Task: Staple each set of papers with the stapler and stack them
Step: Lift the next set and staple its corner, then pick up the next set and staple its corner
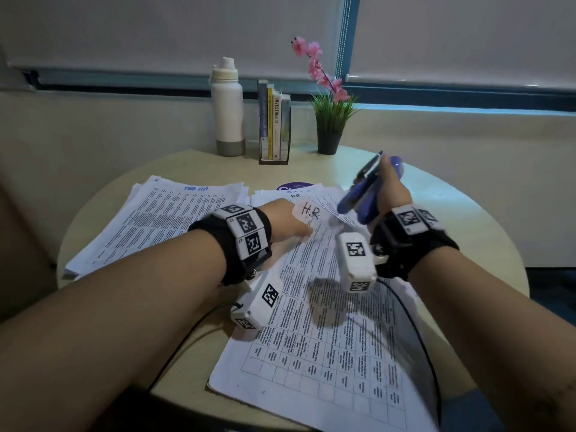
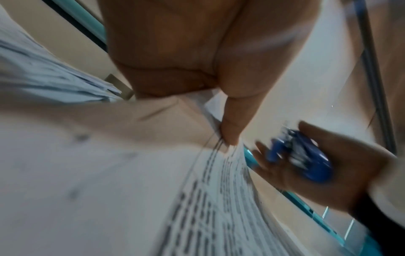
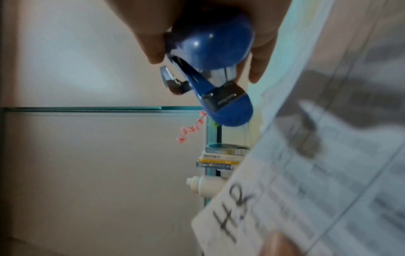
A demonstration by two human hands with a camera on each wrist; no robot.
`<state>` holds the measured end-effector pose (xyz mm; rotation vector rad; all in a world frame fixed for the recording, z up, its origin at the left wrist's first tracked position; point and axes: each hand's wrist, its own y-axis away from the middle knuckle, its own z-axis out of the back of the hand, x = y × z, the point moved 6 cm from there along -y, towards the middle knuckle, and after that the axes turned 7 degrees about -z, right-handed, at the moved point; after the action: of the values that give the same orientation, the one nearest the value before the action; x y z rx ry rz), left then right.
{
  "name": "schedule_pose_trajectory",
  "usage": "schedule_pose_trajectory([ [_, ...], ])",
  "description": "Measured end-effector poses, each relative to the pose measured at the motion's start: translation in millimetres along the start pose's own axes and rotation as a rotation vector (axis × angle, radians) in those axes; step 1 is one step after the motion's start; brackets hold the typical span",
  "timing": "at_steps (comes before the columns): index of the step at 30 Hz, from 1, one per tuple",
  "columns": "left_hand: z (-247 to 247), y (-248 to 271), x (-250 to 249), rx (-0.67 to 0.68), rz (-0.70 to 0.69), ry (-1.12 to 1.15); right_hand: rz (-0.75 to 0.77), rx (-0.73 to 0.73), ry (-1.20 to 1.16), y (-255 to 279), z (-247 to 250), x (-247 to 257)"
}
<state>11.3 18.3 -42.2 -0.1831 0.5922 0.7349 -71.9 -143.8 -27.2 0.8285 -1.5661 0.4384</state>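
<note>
Two piles of printed papers on a round table (image 1: pixel 486 219), plus one set being held. Far left: a loose stack of sheets (image 1: pixel 156 219), lying flat, edges uneven, blue handwriting at the top. Behind, near the wall: a white bottle (image 1: pixel 227 107), a small row of books (image 1: pixel 274 123) in a holder, then a potted plant (image 1: pixel 330 120) with pink flowers. In the middle: left hand (image 1: pixel 286 226), wearing a black wrist strap with marker blocks, pinching the top corner of the front paper set (image 1: pixel 327 338) marked "HR", thumb (image 2: pixel 230 131) pressed on the sheets, corner lifted from the table. Lower part of this set resting flat, printed with a table grid. Just behind it, another pile of papers (image 1: pixel 280 194) also marked "HR", partly covering a purple round sticker (image 1: pixel 296 186). To the right: right hand (image 1: pixel 389 194), fingers curled around a blue stapler (image 1: pixel 361 198), held up in the air, just beside the lifted corner but not touching it. Metal mouth of the stapler pointing away from the wrist, slightly apart, nothing between the two parts. Black cable (image 1: pixel 417 322) running from the right wrist device across the lower papers.
</note>
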Motion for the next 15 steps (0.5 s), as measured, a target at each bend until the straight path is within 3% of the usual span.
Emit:
schedule_pose_trajectory([
  [5,23.5,3.2,17.9,-0.123,0.067,0.218,0.054,0.127,0.094,12.9,39.6,13.2],
  [10,41.1,3.9,31.5,-0.300,0.065,0.469,-0.094,0.203,0.366,23.6,58.3,-9.1],
  [15,41.6,3.7,30.6,-0.330,0.050,0.681,-0.216,0.297,0.428,38.1,49.7,-23.5],
])
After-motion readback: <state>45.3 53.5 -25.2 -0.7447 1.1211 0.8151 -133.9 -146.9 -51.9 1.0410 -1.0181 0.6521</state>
